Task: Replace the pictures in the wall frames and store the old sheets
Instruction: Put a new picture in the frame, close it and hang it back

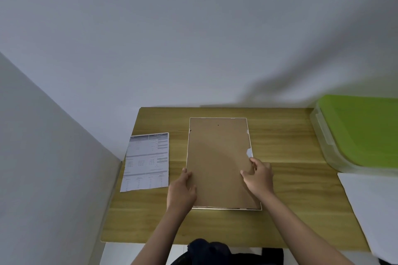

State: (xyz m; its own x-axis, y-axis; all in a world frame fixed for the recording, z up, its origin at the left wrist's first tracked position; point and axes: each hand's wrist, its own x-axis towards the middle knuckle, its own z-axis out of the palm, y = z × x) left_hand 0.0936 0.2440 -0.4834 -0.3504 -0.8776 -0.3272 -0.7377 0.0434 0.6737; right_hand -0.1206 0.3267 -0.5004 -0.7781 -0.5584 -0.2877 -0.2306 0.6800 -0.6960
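Note:
A picture frame [217, 148] lies face down in the middle of the wooden table [286, 211], its brown backing board up and a thin white rim around it. My left hand [182, 189] rests on the frame's lower left edge, fingers bent over the rim. My right hand [259, 176] presses on the backing board at the right edge, fingers curled near a torn spot where white shows. A printed sheet [146, 162] with tables of text lies flat on the table to the left of the frame.
A clear plastic box with a green lid [361, 131] stands at the table's far right. A white sheet [374, 206] overhangs the right front edge. White walls close off the back and the left side.

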